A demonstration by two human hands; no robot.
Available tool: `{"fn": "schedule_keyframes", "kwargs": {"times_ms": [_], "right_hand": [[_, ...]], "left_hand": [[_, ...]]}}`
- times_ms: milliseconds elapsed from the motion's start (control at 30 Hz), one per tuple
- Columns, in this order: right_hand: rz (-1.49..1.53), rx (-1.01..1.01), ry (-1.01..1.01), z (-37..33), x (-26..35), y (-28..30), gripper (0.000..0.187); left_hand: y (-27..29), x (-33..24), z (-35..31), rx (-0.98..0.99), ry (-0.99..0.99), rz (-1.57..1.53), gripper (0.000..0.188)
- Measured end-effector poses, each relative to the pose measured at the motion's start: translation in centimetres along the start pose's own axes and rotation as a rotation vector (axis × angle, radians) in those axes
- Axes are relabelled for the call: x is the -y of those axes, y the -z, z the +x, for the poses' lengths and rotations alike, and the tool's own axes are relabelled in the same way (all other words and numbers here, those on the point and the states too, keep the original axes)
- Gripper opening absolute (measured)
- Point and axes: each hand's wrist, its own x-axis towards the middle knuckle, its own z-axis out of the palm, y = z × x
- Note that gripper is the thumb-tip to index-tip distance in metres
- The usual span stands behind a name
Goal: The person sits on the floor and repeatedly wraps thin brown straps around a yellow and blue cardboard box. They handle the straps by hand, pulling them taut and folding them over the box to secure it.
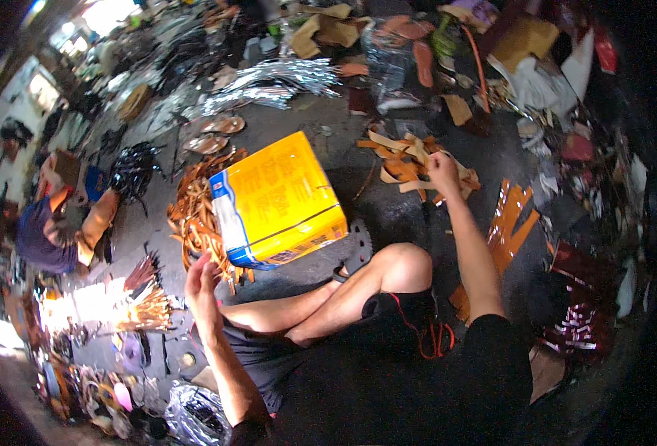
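- Two bare hands are shown, well apart. The left hand [204, 290], fingers loosely parted, seems to hold nothing; it is just beside the heap of brown strips [193, 197], and contact cannot be told.
- The right hand [444, 175], fingers curled inward, is at the pile of tan and orange strips [397, 165]; whether one is pinched, I cannot tell from here.
- The yellow box [280, 193], blue along one end, lies between the hands, before the crossed legs [403, 267].
- Likely fault: strips on the right lie crosswise, so a tug on one could drag or knot its neighbours.
- Second fault: the box crowds the brown heap; a nudge from a knee could push it onto the strips and crease them.
- Materials: the strips look flat and pliable, the brown ones glossy and curled, the tan ones duller. The box is smooth, shiny and straight-edged. Orange pieces [507, 223] lie flat and angular; silver strips [269, 80] gleam like foil.
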Motion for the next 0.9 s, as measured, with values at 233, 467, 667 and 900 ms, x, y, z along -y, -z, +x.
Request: {"fn": "schedule_keyframes", "kwargs": {"times_ms": [233, 467, 667, 900], "right_hand": [[0.902, 0.511, -0.215, -2.7, 19.4, 4.3, 0.024], [0.468, 0.350, 0.189, -13.7, 29.0, 1.2, 0.011], [1.145, 0.719, -0.429, -16.9, 25.7, -2.5, 0.020], [1.004, 0.659, -0.091, -15.9, 26.6, -3.2, 0.020]], "left_hand": [[-8.7, -3.6, -3.1, 0.402, -0.059, 0.048, 0.030], [-15.0, -2.9, -2.9, 0.560, 0.139, -0.057, 0.029], [-12.9, 0.1, -3.9, 0.563, 0.146, -0.190, 0.025], [-10.2, 1.6, -3.1, 0.451, 0.035, -0.066, 0.023]]}}
